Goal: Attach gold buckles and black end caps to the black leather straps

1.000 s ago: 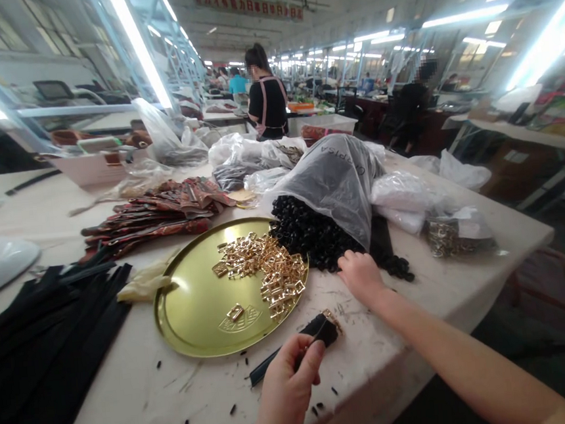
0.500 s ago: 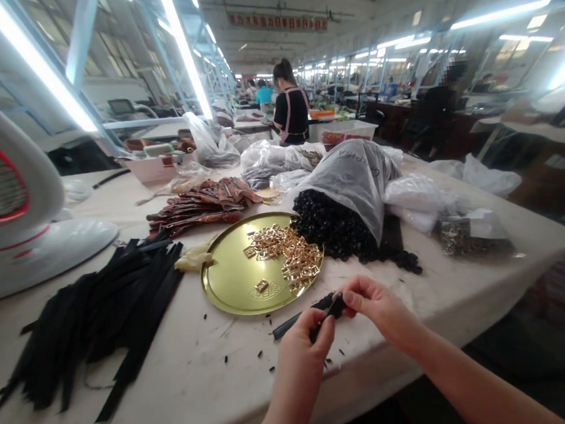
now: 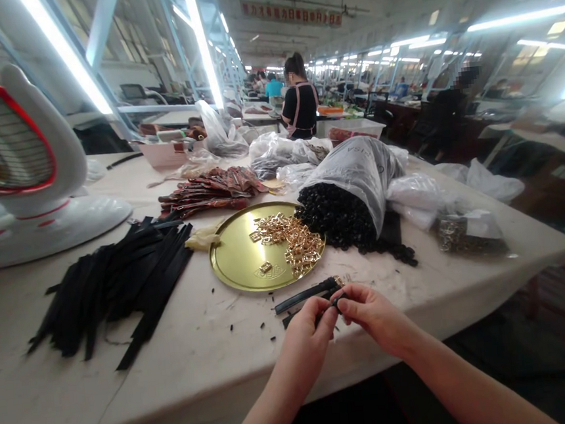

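Note:
My left hand (image 3: 311, 327) is closed on a black strap (image 3: 288, 319), part of which pokes out past the fingers to the left. My right hand (image 3: 371, 316) pinches the same strap's end, fingertips almost meeting those of the left. Fingers hide most of that end. Just beyond my hands another black strap (image 3: 302, 296) lies on the table, a gold buckle at its right end. Farther off stands a round gold tray (image 3: 238, 268) with a heap of gold buckles (image 3: 301, 244) on its right side and one buckle apart from them.
Black strips (image 3: 106, 287) lie piled at left, near a white fan (image 3: 66, 224). Small black pieces spill from a plastic bag (image 3: 357, 166) behind the tray. Reddish-brown pieces (image 3: 206, 192) and a bag of metal parts (image 3: 469, 232) rest farther out. A person (image 3: 300, 101) stands beyond the table.
My hands have drawn a little toward the table's near edge, uncovering the lying strap and its gold buckle. Both still hold the strap close together. The view has shifted slightly.

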Demonstrator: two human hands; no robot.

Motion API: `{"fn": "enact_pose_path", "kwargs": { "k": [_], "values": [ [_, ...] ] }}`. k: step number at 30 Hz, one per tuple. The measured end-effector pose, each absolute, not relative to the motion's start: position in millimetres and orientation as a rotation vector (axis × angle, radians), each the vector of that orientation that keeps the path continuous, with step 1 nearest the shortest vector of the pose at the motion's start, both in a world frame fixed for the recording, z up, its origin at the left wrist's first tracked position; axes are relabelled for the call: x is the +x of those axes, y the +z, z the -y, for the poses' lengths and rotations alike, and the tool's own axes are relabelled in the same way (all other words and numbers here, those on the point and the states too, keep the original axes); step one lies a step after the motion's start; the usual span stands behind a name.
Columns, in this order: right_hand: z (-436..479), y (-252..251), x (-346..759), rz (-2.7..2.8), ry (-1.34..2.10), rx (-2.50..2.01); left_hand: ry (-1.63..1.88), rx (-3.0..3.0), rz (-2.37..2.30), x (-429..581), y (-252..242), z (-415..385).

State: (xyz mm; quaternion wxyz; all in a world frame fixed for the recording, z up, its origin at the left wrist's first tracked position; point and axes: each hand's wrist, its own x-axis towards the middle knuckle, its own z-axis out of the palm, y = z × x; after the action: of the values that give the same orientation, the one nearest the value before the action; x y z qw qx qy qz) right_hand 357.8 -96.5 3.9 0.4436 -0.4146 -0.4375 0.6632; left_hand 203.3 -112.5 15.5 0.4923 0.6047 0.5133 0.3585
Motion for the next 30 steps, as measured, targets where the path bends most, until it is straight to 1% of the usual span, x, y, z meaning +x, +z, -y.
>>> {"fn": "enact_pose_path", "kwargs": {
  "k": [4, 9, 12, 15, 19, 22, 26, 28, 30],
  "values": [
    [95.1, 1.8, 352.5, 1.101, 1.594, -1.062, 0.860, 1.384, -1.176, 201.8, 13.9, 113.1],
    [96.6, 3.9, 346.1, 1.238, 1.590, -1.050, 0.935, 1.212, -1.146, 201.2, 3.7, 109.5],
    [95.5, 6.5, 351.0, 1.349, 1.602, -0.982, 0.886, 1.129, -1.096, 196.2, 2.8, 103.8],
    [91.8, 4.3, 357.3, 1.319, 1.677, -0.949, 0.782, 1.068, -1.073, 190.6, 5.1, 98.0],
    [86.0, -2.4, 359.3, 1.286, 1.737, -1.058, 0.710, 1.072, -1.107, 189.3, 2.3, 95.0],
    [82.5, -5.5, 359.7, 1.265, 1.888, -1.081, 0.724, 1.171, -1.187, 190.2, -5.7, 95.3],
    [81.7, -10.6, 362.3, 1.166, 2.077, -1.018, 0.660, 1.278, -1.226, 190.3, -14.6, 95.8],
    [82.6, -13.3, 363.4, 1.121, 2.088, -0.983, 0.645, 1.234, -1.178, 189.9, -13.8, 95.9],
    [83.4, -14.9, 364.1, 1.126, 2.012, -1.016, 0.627, 1.162, -1.126, 189.3, -9.7, 96.6]
  ]
}}
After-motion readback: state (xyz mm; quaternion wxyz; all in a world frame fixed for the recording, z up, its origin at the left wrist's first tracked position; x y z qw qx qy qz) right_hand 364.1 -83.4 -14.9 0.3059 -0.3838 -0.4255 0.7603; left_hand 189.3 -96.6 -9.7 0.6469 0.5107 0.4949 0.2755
